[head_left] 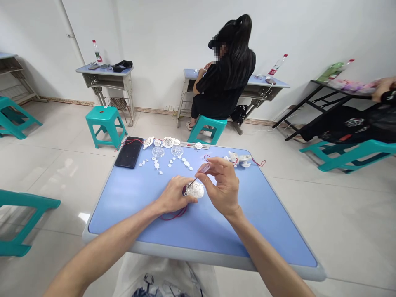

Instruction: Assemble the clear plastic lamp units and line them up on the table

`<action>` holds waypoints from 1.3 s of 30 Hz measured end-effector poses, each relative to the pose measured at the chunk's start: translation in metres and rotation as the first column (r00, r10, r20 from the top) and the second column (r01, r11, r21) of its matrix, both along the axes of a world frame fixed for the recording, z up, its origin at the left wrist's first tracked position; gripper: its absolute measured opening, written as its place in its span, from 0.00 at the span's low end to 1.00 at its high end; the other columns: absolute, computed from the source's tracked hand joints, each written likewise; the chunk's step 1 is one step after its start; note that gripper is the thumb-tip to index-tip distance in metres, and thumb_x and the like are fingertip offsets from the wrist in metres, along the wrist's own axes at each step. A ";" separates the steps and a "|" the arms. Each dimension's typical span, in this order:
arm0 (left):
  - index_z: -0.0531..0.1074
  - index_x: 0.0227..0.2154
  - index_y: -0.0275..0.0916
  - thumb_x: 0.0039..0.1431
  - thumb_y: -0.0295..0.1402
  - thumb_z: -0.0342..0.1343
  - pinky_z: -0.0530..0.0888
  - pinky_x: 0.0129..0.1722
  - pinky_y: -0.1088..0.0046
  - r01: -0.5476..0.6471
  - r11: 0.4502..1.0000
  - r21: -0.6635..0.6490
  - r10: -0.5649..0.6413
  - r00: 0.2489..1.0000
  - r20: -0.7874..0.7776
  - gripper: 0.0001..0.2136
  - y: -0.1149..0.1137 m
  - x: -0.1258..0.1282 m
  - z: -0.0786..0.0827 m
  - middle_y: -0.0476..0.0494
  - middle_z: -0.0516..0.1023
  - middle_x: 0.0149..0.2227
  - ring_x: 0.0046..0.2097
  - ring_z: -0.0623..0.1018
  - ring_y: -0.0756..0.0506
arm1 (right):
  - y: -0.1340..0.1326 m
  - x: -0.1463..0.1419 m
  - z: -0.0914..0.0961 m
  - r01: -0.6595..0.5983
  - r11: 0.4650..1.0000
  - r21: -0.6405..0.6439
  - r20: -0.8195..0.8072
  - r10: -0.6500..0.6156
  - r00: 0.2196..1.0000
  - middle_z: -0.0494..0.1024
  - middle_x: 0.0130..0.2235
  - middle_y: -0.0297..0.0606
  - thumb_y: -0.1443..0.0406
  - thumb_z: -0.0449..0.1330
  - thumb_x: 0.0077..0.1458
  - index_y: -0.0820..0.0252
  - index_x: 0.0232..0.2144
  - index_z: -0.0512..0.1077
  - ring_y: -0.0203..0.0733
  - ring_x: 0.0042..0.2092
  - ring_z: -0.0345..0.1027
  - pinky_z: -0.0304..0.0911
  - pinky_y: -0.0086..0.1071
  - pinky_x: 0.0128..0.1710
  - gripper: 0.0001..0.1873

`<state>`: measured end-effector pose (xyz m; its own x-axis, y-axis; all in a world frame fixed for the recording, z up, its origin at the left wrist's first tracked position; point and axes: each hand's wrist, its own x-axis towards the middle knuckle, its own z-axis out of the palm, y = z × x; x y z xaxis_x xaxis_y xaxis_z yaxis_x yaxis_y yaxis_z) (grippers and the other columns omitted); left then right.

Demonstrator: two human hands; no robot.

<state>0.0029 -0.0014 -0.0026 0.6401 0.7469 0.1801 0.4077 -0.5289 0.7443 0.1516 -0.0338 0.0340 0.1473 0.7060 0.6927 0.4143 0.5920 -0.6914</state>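
My left hand [177, 194] is closed round a small white plastic gear assembly [196, 189] with a dark red side, holding it just above the blue desk [225, 235]. My right hand [221, 183] pinches the clear pinkish handle of a screwdriver [204, 168]. Its thin shaft slants down to the left, and the tip meets the assembly near my left fingers; whether it sits in a screw I cannot tell. A red cord [176, 215] loops on the desk under my left hand.
Beyond my hands lie a black phone [129, 152], clear round covers [158, 152], small white gears [156, 164] and white assemblies [244, 160] with red cords. A seated person [229, 74] works at another desk. Green stools [105, 117] stand around.
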 end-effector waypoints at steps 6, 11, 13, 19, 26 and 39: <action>0.70 0.31 0.38 0.50 0.38 0.66 0.62 0.37 0.70 -0.004 1.000 0.020 0.004 1.000 0.008 0.12 0.001 0.000 -0.003 0.50 0.72 0.30 0.35 0.68 0.46 | -0.001 -0.001 0.003 0.003 0.999 -0.036 -0.006 -0.003 1.000 0.76 0.32 0.32 0.65 0.65 0.54 0.55 0.37 0.69 0.37 0.33 0.74 0.75 0.35 0.35 0.09; 0.69 0.29 0.38 0.52 0.37 0.65 0.61 0.36 0.70 0.017 0.999 0.033 -0.018 0.999 0.041 0.11 0.001 -0.001 -0.002 0.51 0.71 0.29 0.34 0.66 0.47 | 0.000 0.001 0.003 -0.028 0.997 -0.073 -0.034 0.026 0.999 0.77 0.32 0.32 0.67 0.65 0.54 0.56 0.35 0.70 0.37 0.33 0.74 0.74 0.35 0.35 0.07; 0.69 0.29 0.38 0.52 0.36 0.64 0.61 0.36 0.71 0.022 0.999 0.027 -0.023 0.999 0.037 0.10 0.001 -0.001 -0.001 0.51 0.71 0.29 0.34 0.66 0.47 | 0.000 0.001 0.004 -0.038 0.995 -0.091 -0.035 0.035 0.999 0.77 0.32 0.33 0.67 0.64 0.55 0.56 0.35 0.70 0.37 0.33 0.74 0.74 0.35 0.35 0.06; 0.70 0.32 0.39 0.53 0.36 0.63 0.62 0.38 0.70 0.023 1.000 0.004 -0.023 1.000 0.009 0.09 0.000 -0.001 0.001 0.50 0.72 0.31 0.35 0.67 0.46 | -0.003 0.002 0.009 -0.089 0.986 -0.143 -0.036 0.084 0.996 0.77 0.33 0.33 0.67 0.60 0.57 0.56 0.37 0.72 0.38 0.34 0.73 0.74 0.36 0.35 0.04; 0.72 0.38 0.39 0.53 0.36 0.63 0.63 0.38 0.70 0.034 0.999 0.030 -0.035 0.999 0.036 0.11 0.001 -0.001 -0.001 0.50 0.73 0.32 0.35 0.67 0.46 | -0.005 0.001 0.010 -0.208 0.961 -0.184 -0.047 0.202 0.978 0.76 0.34 0.33 0.66 0.53 0.63 0.54 0.47 0.70 0.34 0.29 0.70 0.72 0.34 0.32 0.11; 0.72 0.37 0.38 0.52 0.37 0.65 0.63 0.38 0.70 0.030 0.999 0.030 -0.031 0.999 0.031 0.12 0.002 -0.001 -0.005 0.50 0.73 0.32 0.36 0.68 0.45 | -0.002 -0.007 0.005 -0.126 0.979 -0.161 -0.099 0.111 0.989 0.75 0.28 0.28 0.63 0.58 0.61 0.54 0.43 0.62 0.34 0.27 0.70 0.68 0.31 0.30 0.09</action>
